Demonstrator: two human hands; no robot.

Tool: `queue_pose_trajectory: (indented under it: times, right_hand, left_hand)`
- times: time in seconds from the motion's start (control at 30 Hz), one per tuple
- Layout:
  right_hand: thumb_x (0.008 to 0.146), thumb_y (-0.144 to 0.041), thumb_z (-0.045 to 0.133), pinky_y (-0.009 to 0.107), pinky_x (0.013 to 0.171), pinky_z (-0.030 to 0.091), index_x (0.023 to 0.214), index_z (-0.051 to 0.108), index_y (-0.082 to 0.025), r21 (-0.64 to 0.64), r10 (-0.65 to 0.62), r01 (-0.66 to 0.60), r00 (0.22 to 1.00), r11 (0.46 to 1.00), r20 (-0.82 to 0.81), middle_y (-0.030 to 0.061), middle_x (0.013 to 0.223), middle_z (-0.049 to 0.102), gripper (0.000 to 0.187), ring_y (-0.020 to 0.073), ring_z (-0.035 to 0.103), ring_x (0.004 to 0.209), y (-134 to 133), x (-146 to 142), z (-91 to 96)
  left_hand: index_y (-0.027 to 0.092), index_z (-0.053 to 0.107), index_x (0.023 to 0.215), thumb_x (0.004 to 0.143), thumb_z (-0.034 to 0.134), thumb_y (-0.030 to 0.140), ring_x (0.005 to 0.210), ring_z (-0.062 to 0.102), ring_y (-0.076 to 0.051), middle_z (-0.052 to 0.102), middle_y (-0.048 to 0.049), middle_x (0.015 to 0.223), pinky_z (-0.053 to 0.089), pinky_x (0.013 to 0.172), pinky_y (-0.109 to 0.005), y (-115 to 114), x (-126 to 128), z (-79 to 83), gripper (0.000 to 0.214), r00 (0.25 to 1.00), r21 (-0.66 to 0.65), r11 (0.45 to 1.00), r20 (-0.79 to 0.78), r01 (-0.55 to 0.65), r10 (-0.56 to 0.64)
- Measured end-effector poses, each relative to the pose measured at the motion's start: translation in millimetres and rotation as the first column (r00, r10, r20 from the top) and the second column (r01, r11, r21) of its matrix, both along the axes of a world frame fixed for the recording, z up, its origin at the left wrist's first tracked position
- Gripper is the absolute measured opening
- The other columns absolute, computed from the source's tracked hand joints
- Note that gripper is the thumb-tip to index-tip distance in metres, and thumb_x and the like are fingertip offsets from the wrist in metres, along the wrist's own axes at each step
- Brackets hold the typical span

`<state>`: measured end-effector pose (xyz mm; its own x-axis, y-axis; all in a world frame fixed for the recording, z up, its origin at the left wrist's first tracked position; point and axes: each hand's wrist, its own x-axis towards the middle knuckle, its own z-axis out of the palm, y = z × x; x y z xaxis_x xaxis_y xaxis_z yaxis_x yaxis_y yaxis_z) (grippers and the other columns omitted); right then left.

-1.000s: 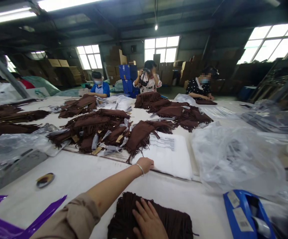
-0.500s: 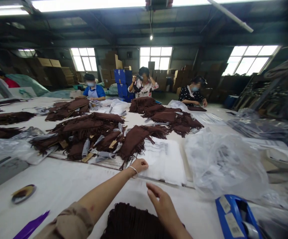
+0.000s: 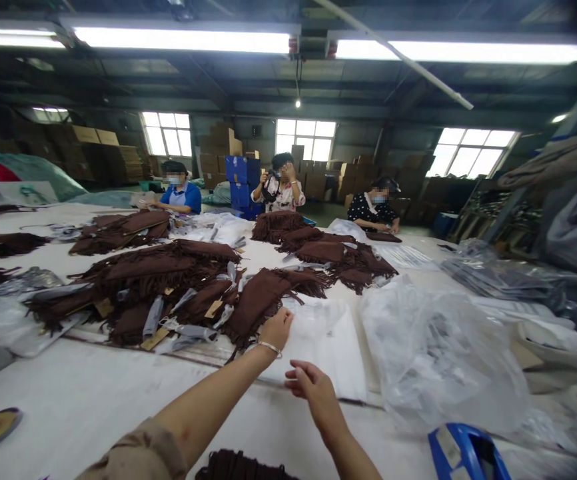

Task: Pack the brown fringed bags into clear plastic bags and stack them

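Left hand (image 3: 276,329): on bag stack (image 3: 328,340), grip cannot be told. Right hand (image 3: 313,390): loosely open, empty, above counter (image 3: 93,400).

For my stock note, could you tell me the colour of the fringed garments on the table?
Dark brown garments, clearest in the head view.

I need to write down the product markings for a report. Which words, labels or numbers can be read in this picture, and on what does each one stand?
No text here can be read.
On the paper tags among the brown fringed cloth: too small and blurred to read.
On the white bags at the left hand: any print is too faint to read.
On the cardboard boxes at the back: no marks can be made out.
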<state>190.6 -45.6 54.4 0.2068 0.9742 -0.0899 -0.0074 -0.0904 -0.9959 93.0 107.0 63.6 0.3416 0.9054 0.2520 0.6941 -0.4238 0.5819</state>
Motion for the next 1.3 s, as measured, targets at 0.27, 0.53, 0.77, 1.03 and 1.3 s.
queue_pose_trajectory:
  times: [0.27,0.53,0.77,1.03,1.3]
  right_hand:
    - [0.077,-0.009,0.042,0.041,0.095,0.037,0.106,0.065,-0.018,0.129,-0.110,-0.033,0.352,0.991,0.929,0.0104,0.103,0.064,0.038,0.0257,0.052,0.107,17.1,35.4,33.7]
    - [0.081,-0.019,0.045,0.027,0.078,0.039,0.087,0.071,-0.022,-0.066,0.067,-0.015,0.365,0.998,0.929,0.0077,0.087,0.062,0.027,0.0193,0.055,0.087,-16.3,55.8,10.5]
    - [0.087,-0.040,0.044,0.031,0.083,0.038,0.125,0.050,-0.020,0.053,-0.056,0.019,0.339,0.998,0.939,0.0094,0.108,0.058,0.044,0.0223,0.052,0.097,-51.2,29.2,33.0]
    - [0.076,-0.012,0.045,0.028,0.085,0.038,0.095,0.065,-0.020,0.242,-0.215,-0.052,0.315,0.969,0.924,0.0049,0.085,0.057,0.028,0.0187,0.052,0.090,-68.9,16.6,55.3]
    - [0.070,-0.026,0.057,0.034,0.077,0.041,0.101,0.064,-0.021,0.356,-0.525,0.390,0.550,0.849,0.649,0.0041,0.093,0.058,0.032,0.0179,0.052,0.079,-151.8,74.9,2.8]
  left_hand:
    - [0.020,0.054,0.102,0.095,0.029,0.040,0.073,0.064,-0.018,0.067,-0.0069,0.079,0.043,0.062,-0.024,-63.6,4.8,0.5,0.034,0.900,0.169,0.907,-0.286,0.385,-0.328]
    - [0.016,0.057,0.090,0.085,0.049,0.020,0.068,0.061,-0.019,0.064,-0.0069,0.077,0.045,0.058,-0.027,-68.7,-27.4,18.9,0.010,0.729,0.190,0.843,-0.617,0.503,-0.296]
    - [0.013,0.058,0.082,0.084,0.046,0.012,0.089,0.054,-0.023,0.059,-0.0110,0.088,0.043,0.076,-0.036,-97.2,-51.2,46.7,0.013,0.770,0.315,0.808,-0.590,0.497,-0.243]
    - [0.012,0.057,0.086,0.086,0.044,0.012,0.073,0.057,-0.020,0.060,-0.0079,0.071,0.044,0.071,-0.033,-135.5,-67.6,59.8,0.013,0.804,0.308,0.836,-0.545,0.453,-0.235]
    - [0.014,0.047,0.126,0.086,0.039,0.013,0.093,0.059,-0.024,0.064,-0.0146,0.098,0.043,0.084,-0.038,-150.9,-163.1,26.7,0.041,0.982,0.073,0.995,-0.170,-0.073,0.085]
